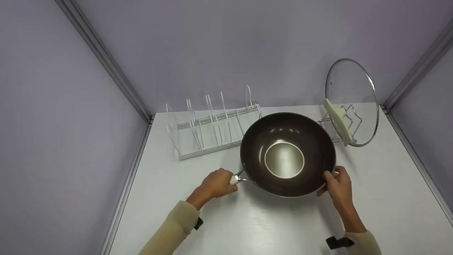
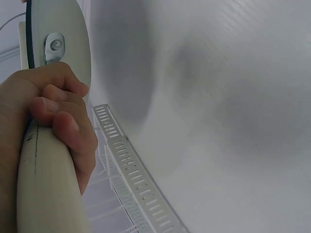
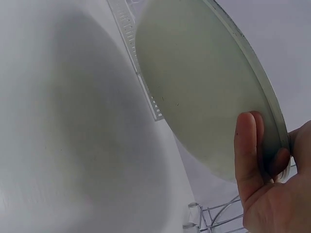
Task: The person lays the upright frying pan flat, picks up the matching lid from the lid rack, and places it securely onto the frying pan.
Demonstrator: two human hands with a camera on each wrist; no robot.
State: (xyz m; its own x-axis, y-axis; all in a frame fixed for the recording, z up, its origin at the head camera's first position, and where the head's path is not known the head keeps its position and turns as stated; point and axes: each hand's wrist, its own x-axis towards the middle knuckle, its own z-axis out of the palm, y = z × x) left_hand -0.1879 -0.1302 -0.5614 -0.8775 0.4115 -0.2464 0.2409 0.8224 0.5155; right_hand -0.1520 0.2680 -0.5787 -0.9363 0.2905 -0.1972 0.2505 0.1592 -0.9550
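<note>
A dark brown wok point(image 1: 316, 141) with a cream outside point(image 3: 194, 77) is held above the white table, its inside facing up toward the head camera. My left hand point(image 1: 218, 182) is wrapped round its cream handle point(image 2: 51, 179), close to the metal bracket in the left wrist view. At the near right rim, my right hand point(image 1: 339, 186) pinches the wok, thumb on the inner side and fingers point(image 3: 247, 141) against the outside. Shadows of the wok fall on the table in both wrist views.
Behind and left of the wok stands a white wire rack point(image 1: 212, 147) with several upright loops. At the back right, a glass lid point(image 1: 357, 81) with a cream handle leans upright in a metal wire stand point(image 1: 355, 120). Grey walls point(image 1: 226, 53) enclose the table point(image 1: 254, 226).
</note>
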